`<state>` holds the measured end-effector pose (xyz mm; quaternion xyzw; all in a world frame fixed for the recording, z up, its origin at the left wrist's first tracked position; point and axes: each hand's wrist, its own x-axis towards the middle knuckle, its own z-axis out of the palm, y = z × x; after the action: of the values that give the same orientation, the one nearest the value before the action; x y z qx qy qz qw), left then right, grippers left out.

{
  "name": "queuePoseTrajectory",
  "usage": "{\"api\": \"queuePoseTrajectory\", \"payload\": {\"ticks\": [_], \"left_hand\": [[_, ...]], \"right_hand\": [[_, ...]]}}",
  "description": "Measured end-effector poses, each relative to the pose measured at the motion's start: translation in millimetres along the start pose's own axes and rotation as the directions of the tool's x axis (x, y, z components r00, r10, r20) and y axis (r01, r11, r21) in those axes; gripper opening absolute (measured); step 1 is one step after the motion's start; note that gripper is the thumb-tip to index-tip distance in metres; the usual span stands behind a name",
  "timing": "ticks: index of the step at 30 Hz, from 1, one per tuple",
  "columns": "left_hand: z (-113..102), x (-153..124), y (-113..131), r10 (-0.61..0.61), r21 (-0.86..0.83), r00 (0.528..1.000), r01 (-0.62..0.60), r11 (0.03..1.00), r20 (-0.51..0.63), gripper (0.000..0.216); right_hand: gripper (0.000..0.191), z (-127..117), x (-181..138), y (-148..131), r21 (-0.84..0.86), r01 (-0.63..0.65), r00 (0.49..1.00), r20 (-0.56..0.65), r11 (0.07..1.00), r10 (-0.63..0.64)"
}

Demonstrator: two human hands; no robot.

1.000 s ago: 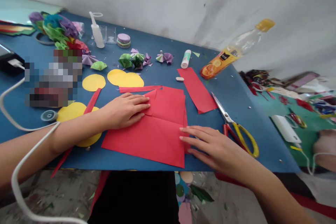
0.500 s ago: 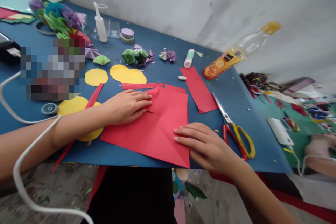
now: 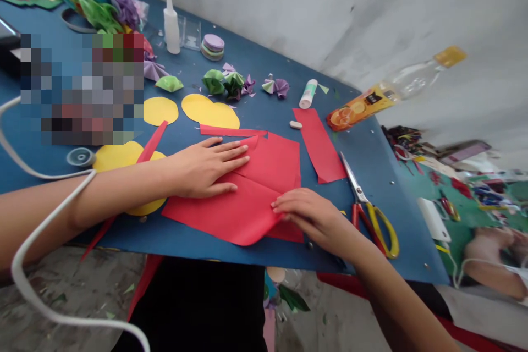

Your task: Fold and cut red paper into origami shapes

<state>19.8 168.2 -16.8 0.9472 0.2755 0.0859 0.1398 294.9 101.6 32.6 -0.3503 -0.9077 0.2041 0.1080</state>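
Observation:
A creased sheet of red paper point(image 3: 223, 214) lies at the front edge of the blue table, over more red paper that shows at its right side. Across its upper left part rests my left hand point(image 3: 210, 168), flat with the fingers stretched out. My right hand point(image 3: 311, 217) pinches the sheet's right corner between thumb and fingers, and that front edge curls up off the layer below. Scissors point(image 3: 365, 203) with red and yellow handles lie just right of my right hand. A red paper strip point(image 3: 319, 146) is beyond them.
Yellow paper circles point(image 3: 160, 111) lie behind and beneath my left forearm. Farther back are folded paper pieces point(image 3: 214, 82), a glue stick point(image 3: 308, 93) and a juice bottle point(image 3: 371, 99). A white cable point(image 3: 37, 264) crosses my left arm. Another person's hand point(image 3: 490, 236) is at the far right.
My right hand has gone from lying on the red sheet to pinching its right corner, which has lifted and curled inward. My left hand stays on the sheet, fingers slightly more spread. The view has shifted slightly.

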Motion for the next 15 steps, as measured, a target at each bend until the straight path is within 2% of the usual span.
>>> {"api": "queuePoseTrajectory", "payload": {"ticks": [3, 7, 11, 15], "left_hand": [[0, 0, 0, 0.005, 0.008, 1.000, -0.005, 1.000, -0.015, 0.059], [0, 0, 0, 0.001, 0.014, 1.000, -0.001, 1.000, -0.028, 0.057], [2, 1, 1, -0.028, 0.024, 1.000, 0.028, 0.999, -0.008, 0.056], [3, 2, 4, -0.062, 0.019, 0.998, 0.062, 0.998, -0.010, 0.055]], "right_hand": [[0.024, 7, 25, 3, 0.091, -0.142, 0.987, -0.056, 0.986, 0.148], [0.036, 12, 51, 1, 0.094, -0.278, 0.960, -0.003, 0.956, 0.280], [0.037, 16, 57, -2, 0.037, -0.334, 0.942, -0.024, 0.942, 0.335], [0.035, 20, 56, -4, 0.002, -0.338, 0.940, -0.046, 0.941, 0.338]]}}
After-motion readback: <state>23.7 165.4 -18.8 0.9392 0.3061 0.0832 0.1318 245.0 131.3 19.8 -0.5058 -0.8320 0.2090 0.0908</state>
